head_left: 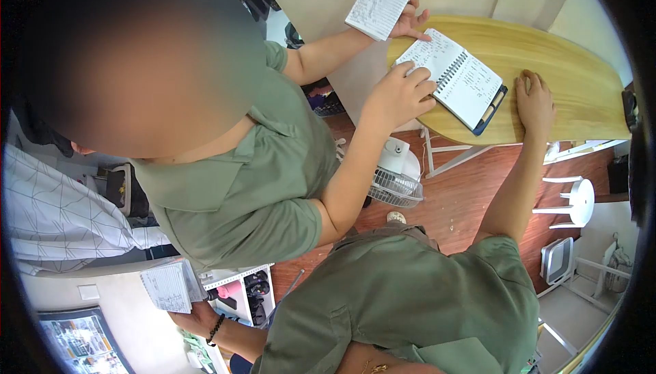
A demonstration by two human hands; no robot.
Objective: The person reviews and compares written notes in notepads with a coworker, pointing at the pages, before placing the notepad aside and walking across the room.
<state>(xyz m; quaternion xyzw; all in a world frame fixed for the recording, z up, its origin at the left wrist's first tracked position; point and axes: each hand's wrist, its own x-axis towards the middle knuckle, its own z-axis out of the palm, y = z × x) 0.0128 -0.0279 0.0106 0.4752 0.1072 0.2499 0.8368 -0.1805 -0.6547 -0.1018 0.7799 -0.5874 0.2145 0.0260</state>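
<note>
My left hand point(195, 318), with a dark beaded bracelet at the wrist, grips a notebook point(165, 289) with handwritten pages at the lower left. At the right, my right hand point(536, 104) lies on the wooden table point(581, 66), palm down and holding nothing. Nearest to it is an open spiral notebook point(471, 90) with handwriting, on a dark blue cover with a pen-like item point(493, 105) along its edge. A co-worker's hand point(403, 94) touches the notebook's left page. The co-worker's other hand point(410, 22) holds a small written pad point(380, 5) and points a finger at that page.
The co-worker in a green shirt point(239, 189) stands at the left. Below the table are a fan point(396, 176) and metal table legs point(458, 158). A white stool point(581, 203) stands at the right. Shelves point(270, 292) and a patterned curtain point(61, 210) are at the left.
</note>
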